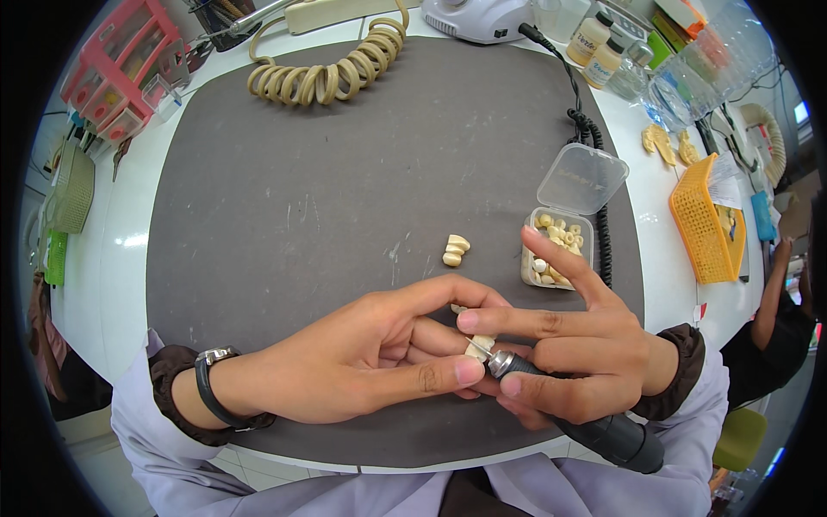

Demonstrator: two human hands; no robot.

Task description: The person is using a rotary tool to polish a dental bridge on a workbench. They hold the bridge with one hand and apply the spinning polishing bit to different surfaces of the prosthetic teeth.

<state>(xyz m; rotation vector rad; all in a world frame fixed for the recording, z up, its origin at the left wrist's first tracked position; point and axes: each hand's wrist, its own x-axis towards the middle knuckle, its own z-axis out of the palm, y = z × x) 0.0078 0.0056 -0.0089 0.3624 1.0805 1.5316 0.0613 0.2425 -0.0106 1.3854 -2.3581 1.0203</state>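
Illumination bright and even, apparently from overhead. Soft glare patches on the glossy white tabletop [116,250] at left; the dark grey mat [345,172] shows no glare. Shadows faint and short beneath the hands (no hard edges noted). Centre sharp. Strong fisheye distortion: straight edges bow toward the rim, with black vignette at all corners. Periphery slightly soft; right margin dimmer than the centre.
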